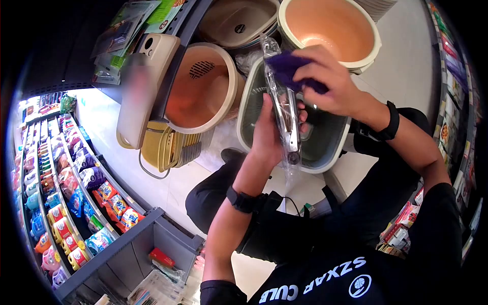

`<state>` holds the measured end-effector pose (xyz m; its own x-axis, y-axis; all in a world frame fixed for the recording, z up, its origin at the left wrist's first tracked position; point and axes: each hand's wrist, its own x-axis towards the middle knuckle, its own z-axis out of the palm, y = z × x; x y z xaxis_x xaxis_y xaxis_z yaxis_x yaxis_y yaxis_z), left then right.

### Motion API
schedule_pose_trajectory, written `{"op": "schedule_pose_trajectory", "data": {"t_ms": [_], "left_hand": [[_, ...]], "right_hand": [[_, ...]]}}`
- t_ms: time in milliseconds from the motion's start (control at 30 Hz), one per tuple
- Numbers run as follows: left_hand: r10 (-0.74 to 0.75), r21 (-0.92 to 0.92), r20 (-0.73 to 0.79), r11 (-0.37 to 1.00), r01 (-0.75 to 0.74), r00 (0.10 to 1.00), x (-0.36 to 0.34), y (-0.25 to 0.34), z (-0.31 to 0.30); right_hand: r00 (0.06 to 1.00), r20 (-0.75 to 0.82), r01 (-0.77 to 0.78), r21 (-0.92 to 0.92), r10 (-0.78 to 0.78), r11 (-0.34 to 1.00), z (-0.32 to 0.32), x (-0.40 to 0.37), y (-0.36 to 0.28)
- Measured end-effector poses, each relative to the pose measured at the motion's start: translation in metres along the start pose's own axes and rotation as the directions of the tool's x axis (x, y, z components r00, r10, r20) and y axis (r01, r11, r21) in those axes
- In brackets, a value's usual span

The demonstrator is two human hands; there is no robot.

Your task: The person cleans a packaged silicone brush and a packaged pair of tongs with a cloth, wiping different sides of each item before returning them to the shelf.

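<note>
Head-worn camera, facing forward and down
The wide, round-edged view looks from above the wearer's shirt (325, 279) at 5 o'clock, with the left hand (268, 129) close up near centre, basins (330, 23) at 1 and shelved packets (121, 204) farther off at 8.

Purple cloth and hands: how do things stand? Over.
Left hand holding wrapped metal item. Right hand gripping purple cloth near the item's far end. Green basin underneath; nothing visibly blocking.
</note>
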<state>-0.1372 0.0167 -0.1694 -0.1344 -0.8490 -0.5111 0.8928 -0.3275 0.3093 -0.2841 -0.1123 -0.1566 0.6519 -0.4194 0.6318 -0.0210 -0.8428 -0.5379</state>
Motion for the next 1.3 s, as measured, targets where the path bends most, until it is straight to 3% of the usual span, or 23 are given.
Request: {"op": "schedule_pose_trajectory", "data": {"t_ms": [100,133,233,367,500,533,700,767,800,867,900,967,1100,1133,1233,1300], "left_hand": [[0.04,0.084,-0.043,0.996,-0.036,0.998,0.002,0.0,-0.016],[0.014,-0.024,0.214,1.0,-0.009,0.977,0.006,0.003,-0.035],[0.142,0.03,-0.107,0.99,-0.14,0.984,-0.001,0.0,-0.001],[0.232,0.106,-0.03,0.968,-0.228,0.972,-0.004,0.008,-0.007],[0.237,0.035,-0.014,0.971,-0.237,0.971,-0.003,0.017,-0.013],[0.229,0.078,-0.067,0.972,-0.223,0.971,-0.005,0.019,-0.013],[0.254,0.114,-0.037,0.962,-0.249,0.966,0.002,0.021,-0.02],[0.224,0.076,-0.01,0.972,-0.222,0.975,-0.002,0.022,-0.011],[0.213,0.054,-0.071,0.976,-0.21,0.974,-0.001,0.021,-0.003],[0.189,0.007,-0.192,0.981,-0.192,0.963,0.0,0.017,0.014],[0.163,0.032,-0.143,0.987,-0.16,0.976,0.001,0.017,0.009],[0.102,0.087,-0.043,0.991,-0.098,0.994,0.002,0.016,-0.007],[-0.019,0.021,-0.048,1.0,0.02,0.999,0.006,0.008,-0.01],[-0.022,0.065,-0.161,0.997,0.033,0.987,0.005,0.004,-0.006],[-0.077,0.303,-0.086,0.948,0.1,0.993,0.005,0.002,-0.009],[-0.126,0.241,-0.061,0.961,0.138,0.99,0.005,-0.001,-0.007]], "right_hand": [[0.977,0.186,0.099,0.032,-0.104,0.995,0.008,-0.002,-0.005],[0.972,0.211,0.095,0.061,-0.106,0.994,0.009,-0.001,-0.011],[0.954,0.269,0.081,0.197,-0.133,0.977,0.014,-0.005,-0.02],[0.914,0.351,0.09,0.318,-0.205,0.944,0.012,-0.004,-0.027],[0.889,0.395,0.073,0.376,-0.231,0.924,0.009,-0.005,-0.031],[0.885,0.399,0.066,0.403,-0.239,0.913,0.01,-0.006,-0.033],[0.881,0.376,0.076,0.486,-0.287,0.871,0.009,-0.008,-0.035],[0.937,0.241,0.146,0.389,-0.254,0.909,0.007,-0.003,-0.027],[0.955,0.17,0.176,0.335,-0.243,0.926,0.005,0.0,-0.024],[0.988,0.09,0.105,0.235,-0.129,0.966,0.001,0.003,-0.023],[0.996,0.044,0.066,0.185,-0.075,0.98,-0.001,0.004,-0.022],[0.998,0.055,-0.001,0.169,-0.009,0.986,0.0,0.005,-0.024],[0.993,0.114,-0.037,0.113,0.024,0.993,0.003,0.002,-0.018],[0.992,0.122,-0.027,0.102,0.014,0.994,0.005,0.002,-0.014],[0.993,0.105,-0.05,0.044,0.045,0.998,0.004,0.003,-0.01],[0.991,0.08,-0.11,-0.01,0.11,0.994,0.003,0.002,-0.007]]}}
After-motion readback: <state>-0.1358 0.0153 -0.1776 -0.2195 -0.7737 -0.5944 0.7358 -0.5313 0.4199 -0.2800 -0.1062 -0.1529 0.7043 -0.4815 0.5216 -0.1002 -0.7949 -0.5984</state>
